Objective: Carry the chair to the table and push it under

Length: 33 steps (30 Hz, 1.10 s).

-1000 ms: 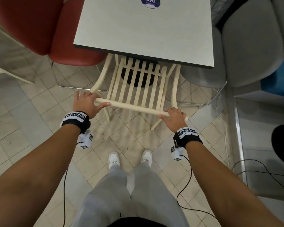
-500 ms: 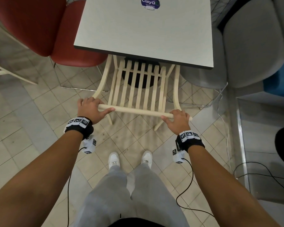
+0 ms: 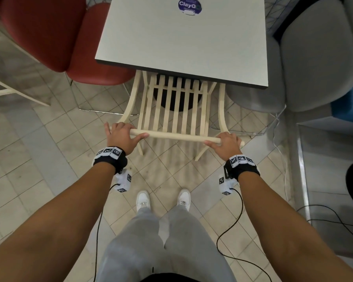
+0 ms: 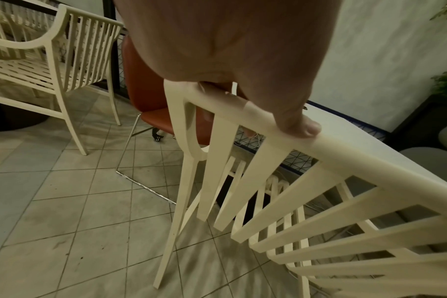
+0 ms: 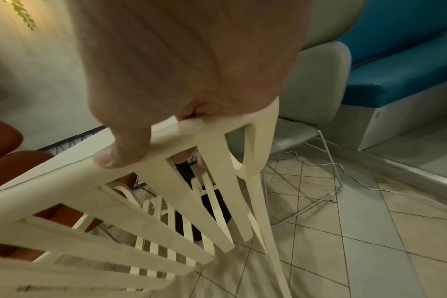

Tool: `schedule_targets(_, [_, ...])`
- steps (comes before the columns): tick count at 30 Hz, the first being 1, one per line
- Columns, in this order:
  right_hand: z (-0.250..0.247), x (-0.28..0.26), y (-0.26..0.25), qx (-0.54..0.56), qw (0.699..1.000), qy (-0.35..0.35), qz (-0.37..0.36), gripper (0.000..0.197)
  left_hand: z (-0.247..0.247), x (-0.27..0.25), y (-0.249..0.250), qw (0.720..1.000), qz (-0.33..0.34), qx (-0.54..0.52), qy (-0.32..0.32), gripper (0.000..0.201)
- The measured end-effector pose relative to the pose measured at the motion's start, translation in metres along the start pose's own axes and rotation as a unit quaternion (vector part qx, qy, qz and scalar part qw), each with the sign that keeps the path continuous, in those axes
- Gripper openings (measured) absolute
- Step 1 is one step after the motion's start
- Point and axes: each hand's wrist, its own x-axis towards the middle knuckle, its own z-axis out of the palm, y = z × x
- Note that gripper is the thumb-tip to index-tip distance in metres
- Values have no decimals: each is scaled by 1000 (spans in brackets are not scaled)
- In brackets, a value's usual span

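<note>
At the table's near edge: the chair (image 3: 177,110) was stood on the tiled floor (image 3: 49,149), its seat hidden under the table (image 3: 183,43) and its slatted back left out on the near side.
Chair: cream, with a rounded top rail, upright slats and curved side posts; two near legs were seen on the tiles.
Left hand (image 3: 121,137): the left end of the top rail was gripped, fingers curled over the far side and the thumb laid along the near side.
Right hand (image 3: 225,144): the right end of the same rail was gripped in like manner, the thumb pointed inward along the rail.
Table: a pale square top with a dark edge; a round blue sticker (image 3: 190,6) was seen near its far edge.
Left of the table: a red chair (image 3: 55,37) was placed just beside the table's corner.
Right of the table: a grey chair (image 3: 314,58) was placed close to the table, with a blue bench (image 3: 348,106) beyond it.
Near side: white shoes (image 3: 143,200) were seen on the tiles, close behind the chair's back.
Far left, from the left wrist view: a second cream chair (image 4: 51,60) was stood apart.
</note>
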Motion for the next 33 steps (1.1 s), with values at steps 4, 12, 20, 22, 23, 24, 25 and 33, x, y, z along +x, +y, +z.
schedule_targets(4, [-3,3,4,4,1000,1,-7,66,-2,-2,5,1000,5,8,-1,72])
schedule_targets(12, [-11,-9,11,31,995,61,-78,32,-10,0,9,995,103,4,2,47])
schedule_targets(20, [-3,-14,-20,-9,994,89,-68,28,2,-4,73,990,135,26,-12,39])
schedule_targets(22, [-1,-19,-25,-3,994,97,-52,23,3,-4,71,992,120,22,-11,36])
schedule_targets(23, [1,-23,-26,-2,994,99,-50,21,3,-5,68,993,117,13,-12,35])
schedule_targets(24, [4,-28,-27,-1,994,100,-49,19,3,-7,63,993,115,2,-12,34])
schedule_targets(25, [7,-33,-28,-1,994,99,-50,19,4,-10,59,993,114,-8,-11,34])
schedule_targets(33, [12,-50,-27,14,995,85,-55,20,-19,-20,29,993,61,-95,-46,42])
